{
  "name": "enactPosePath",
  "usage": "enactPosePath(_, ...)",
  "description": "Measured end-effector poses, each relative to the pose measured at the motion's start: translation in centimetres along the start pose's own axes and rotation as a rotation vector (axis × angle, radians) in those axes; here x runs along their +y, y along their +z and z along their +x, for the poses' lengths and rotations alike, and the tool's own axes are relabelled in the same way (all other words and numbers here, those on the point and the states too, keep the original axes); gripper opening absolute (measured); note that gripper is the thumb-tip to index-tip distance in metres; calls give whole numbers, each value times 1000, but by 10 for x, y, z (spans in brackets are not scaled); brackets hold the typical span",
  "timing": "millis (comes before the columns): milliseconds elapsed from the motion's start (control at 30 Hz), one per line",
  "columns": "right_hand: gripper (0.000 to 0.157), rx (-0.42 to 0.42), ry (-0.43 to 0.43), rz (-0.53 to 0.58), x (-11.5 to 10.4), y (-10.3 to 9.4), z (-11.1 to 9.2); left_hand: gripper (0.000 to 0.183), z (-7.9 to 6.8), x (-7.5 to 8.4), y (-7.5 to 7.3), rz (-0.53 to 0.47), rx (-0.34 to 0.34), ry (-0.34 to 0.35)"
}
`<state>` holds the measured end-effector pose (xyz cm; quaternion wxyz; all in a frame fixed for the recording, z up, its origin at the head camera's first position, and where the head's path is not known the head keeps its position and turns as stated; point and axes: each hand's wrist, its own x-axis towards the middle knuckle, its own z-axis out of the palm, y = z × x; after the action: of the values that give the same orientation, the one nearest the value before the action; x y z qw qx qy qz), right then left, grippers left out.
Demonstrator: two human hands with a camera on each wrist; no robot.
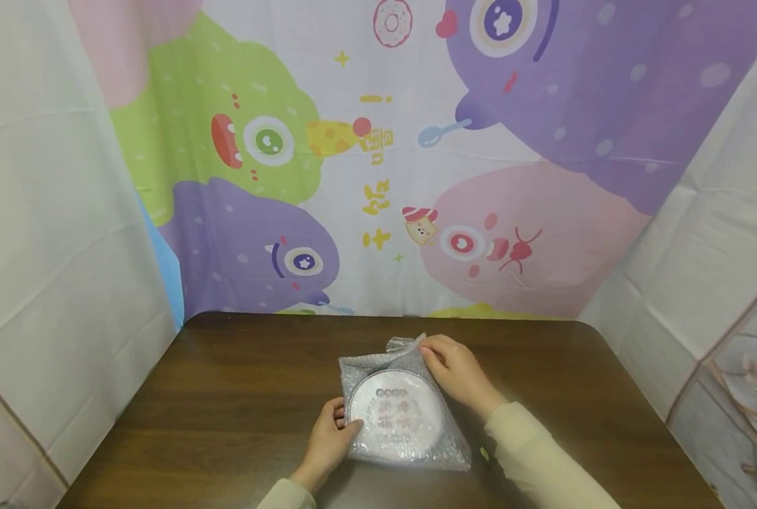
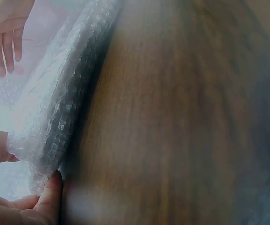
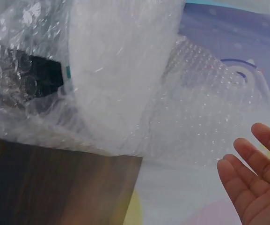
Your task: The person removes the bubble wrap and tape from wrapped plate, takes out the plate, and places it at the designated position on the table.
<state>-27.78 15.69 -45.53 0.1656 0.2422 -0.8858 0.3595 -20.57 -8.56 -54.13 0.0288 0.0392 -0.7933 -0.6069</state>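
Note:
A bubble-wrap bag [image 1: 454,452] is held up over the table, its upper edge gaping. Inside it lies a round white thing [image 1: 396,417] with a dark rim line and blurred printed characters; the wrap hides what kind it is. My left hand [image 1: 329,437] grips the bag's left side, thumb on the front. In the left wrist view the left fingers [image 2: 49,199] hold the bag's bubbled edge. My right hand [image 1: 457,369] pinches the bag's upper right corner between thumb and forefinger. The other right fingers [image 3: 254,171] extend loosely beside the wrap in the right wrist view.
The dark brown wooden table [image 1: 225,396] spreads under both hands. Behind it hangs a curtain [image 1: 378,283] printed with cartoon monsters, and pale cloth panels [image 1: 66,247] stand at both sides.

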Motion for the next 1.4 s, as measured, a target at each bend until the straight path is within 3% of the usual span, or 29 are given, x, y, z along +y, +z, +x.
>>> enactPosePath(233, 25, -46, -8, 43, 8, 4, 4, 57, 0, 0, 0, -2, -1, 2)
enactPosePath(633, 56, -321, 87, -81, 17, 19, 16, 58, -2, 1, -1, -6, -4, -1)
enactPosePath(1133, 69, -467, 135, -186, 17, 38, 23, 57, -1, 0, 0, 4, -2, 5)
enactPosePath(1400, 72, -522, 181, -164, 18, 44, 22, 57, -1, 2, 1, -23, 0, 6)
